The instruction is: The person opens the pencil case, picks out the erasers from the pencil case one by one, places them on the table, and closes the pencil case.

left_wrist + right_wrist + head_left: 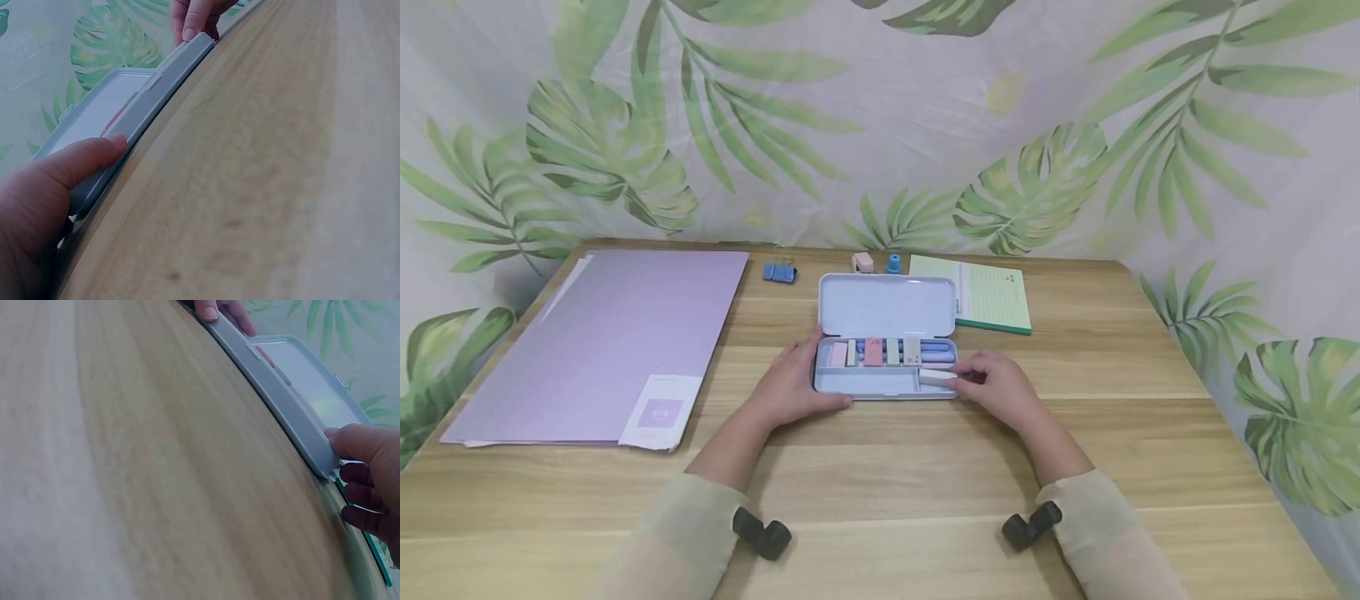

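A pale blue pencil case (867,382) lies on the table with its lid (887,306) raised at the back. My left hand (793,379) grips the case's left end, the thumb (94,156) along its front edge. At the right end, my right hand (997,386) pinches a white eraser (935,377) between thumb and fingers, in the small front right compartment. Across the rear compartment lie several small blocks, among them a pink one (873,352) and a grey one (912,351). Blue and lilac pens (937,357) lie there too. The front left compartment holds nothing.
A large lilac folder (617,333) with papers lies to the left. Behind the case are a blue binder clip (779,272), a small pink item (862,262) and a small blue item (892,263). A green lined notepad (996,296) lies at the back right, partly behind the lid.
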Demonstrator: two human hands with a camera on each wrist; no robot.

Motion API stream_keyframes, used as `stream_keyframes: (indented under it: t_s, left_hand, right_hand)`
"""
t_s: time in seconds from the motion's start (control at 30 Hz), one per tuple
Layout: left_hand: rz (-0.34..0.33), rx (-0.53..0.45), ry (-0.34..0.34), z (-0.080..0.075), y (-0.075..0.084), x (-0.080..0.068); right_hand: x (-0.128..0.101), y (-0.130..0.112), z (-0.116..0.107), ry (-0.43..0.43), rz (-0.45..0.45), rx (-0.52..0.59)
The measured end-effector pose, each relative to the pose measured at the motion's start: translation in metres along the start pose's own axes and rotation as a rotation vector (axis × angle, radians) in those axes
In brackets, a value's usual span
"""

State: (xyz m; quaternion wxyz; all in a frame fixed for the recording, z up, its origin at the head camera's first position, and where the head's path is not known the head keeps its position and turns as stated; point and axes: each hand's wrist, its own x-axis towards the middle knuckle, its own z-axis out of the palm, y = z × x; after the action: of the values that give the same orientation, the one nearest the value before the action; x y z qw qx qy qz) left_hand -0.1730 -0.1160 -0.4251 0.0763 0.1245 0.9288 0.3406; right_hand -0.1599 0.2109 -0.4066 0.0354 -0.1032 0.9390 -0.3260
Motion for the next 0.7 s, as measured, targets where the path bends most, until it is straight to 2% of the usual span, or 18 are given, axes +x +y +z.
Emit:
stream_keyframes:
  t_s: [0.13, 0.3, 0.47, 0.7]
  left_hand:
    - [-0.002, 0.002, -0.001, 0.000, 0.000, 0.000]
    - [-0.013, 0.001, -0.010, -0.001, 0.001, 0.000]
    - [-0.021, -0.001, -0.013, -0.001, 0.002, -0.001]
    - [-0.025, 0.000, -0.016, -0.001, 0.001, 0.000]
  right_hand:
    - [0.000, -0.001, 0.001, 0.023, -0.003, 0.028]
    - [-0.003, 0.004, -0.004, 0.122, 0.020, 0.112]
    - [-0.010, 0.024, -0.026, 0.239, 0.141, 0.125]
    - [-0.023, 0.079, -0.063, 0.389, 0.337, 0.049]
